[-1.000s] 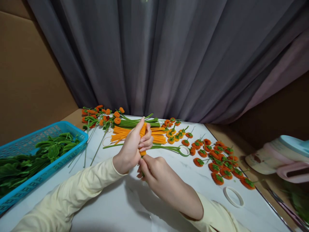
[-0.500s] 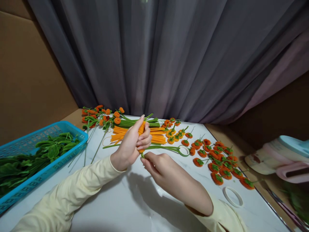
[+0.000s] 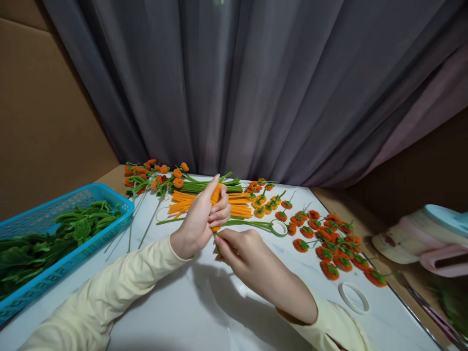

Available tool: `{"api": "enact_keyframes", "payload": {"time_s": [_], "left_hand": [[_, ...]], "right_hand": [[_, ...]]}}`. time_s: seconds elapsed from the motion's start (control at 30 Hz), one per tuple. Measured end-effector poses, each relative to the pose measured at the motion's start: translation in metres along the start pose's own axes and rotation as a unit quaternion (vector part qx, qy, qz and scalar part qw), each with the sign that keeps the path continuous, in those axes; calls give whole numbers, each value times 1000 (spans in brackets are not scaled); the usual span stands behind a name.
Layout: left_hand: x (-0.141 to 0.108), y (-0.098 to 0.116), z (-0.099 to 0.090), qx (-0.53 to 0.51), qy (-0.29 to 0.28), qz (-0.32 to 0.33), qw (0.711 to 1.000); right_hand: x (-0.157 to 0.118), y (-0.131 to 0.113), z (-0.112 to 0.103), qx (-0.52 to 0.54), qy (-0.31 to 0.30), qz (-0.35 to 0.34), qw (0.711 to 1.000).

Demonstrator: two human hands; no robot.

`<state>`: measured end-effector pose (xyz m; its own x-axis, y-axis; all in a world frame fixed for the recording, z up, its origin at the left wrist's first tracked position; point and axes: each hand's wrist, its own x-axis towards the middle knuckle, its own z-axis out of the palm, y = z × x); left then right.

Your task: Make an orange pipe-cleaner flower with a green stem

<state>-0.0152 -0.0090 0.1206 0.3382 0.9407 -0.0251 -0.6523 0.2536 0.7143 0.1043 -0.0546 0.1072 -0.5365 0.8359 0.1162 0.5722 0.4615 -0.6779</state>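
Observation:
My left hand is closed around an orange fuzzy pipe-cleaner flower, held above the middle of the table. Its fingers cover much of the flower. Just below, my right hand pinches a green pipe cleaner at the flower's base, and most of that green piece is hidden by the fingers. Behind my hands lie a row of loose yellow-orange pipe cleaners and a bundle of green ones. A few long green strands run to a roll of tape.
A blue basket of green leaves stands at left. Finished orange flowers lie at the back left. Several orange heads with green bases spread over the right. A white ring, scissors and a pink-handled cup are farther right.
My right fingers have shifted slightly around the flower's base, and more of the green piece shows beneath them. My left hand keeps its grip on the flower.

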Motion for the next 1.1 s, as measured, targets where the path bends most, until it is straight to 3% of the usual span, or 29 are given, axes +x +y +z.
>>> {"api": "enact_keyframes", "payload": {"time_s": [0.2,0.4,0.63,1.1], "left_hand": [[0,-1,-1,5,-1,-5,1000],[1,4,0,-1,11,6,1000],[0,1,0,8,11,5,1000],[-2,-3,1,9,-1,-16,1000]], "right_hand": [[2,1,-1,-15,20,-13,1000],[1,3,-5,-76,-21,-8,997],[1,2,-4,-39,-34,-12,999],[4,6,-3,-29,31,-18,999]]}}
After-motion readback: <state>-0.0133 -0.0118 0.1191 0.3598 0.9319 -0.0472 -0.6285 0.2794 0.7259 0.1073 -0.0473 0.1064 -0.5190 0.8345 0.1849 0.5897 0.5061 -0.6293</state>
